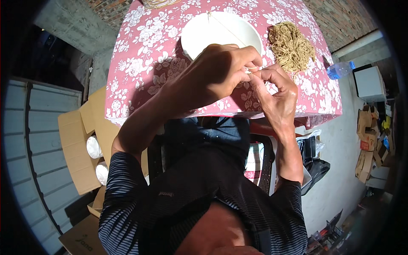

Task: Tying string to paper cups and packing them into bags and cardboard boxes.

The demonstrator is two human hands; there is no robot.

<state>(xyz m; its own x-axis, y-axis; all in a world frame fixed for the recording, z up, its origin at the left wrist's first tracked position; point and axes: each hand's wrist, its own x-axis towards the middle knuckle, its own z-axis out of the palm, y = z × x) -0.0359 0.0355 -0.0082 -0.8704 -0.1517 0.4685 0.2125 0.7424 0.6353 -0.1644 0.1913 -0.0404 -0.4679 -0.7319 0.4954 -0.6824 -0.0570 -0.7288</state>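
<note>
left hand (pixel 221 70) + right hand (pixel 276 91) fingertips meet, both pinching thin pale strand (pixel 251 68) between them | strand above pink floral tablecloth (pixel 140 55), just below white round piece (pixel 221 32) | tan fibre bundle (pixel 291 46) beside right hand

We are in a makeshift home workshop set up outdoors or in a yard. We see a rough red brick wall (pixel 340 17) and bare grey concrete floor (pixel 335 170) around a bench under a pink floral tablecloth (pixel 140 55). Open brown cardboard boxes (pixel 80 144) stand to the left, more flattened cartons (pixel 369 144) pile up at right, and a heap of tan fibre strands (pixel 291 44) lies on the bench.
</note>
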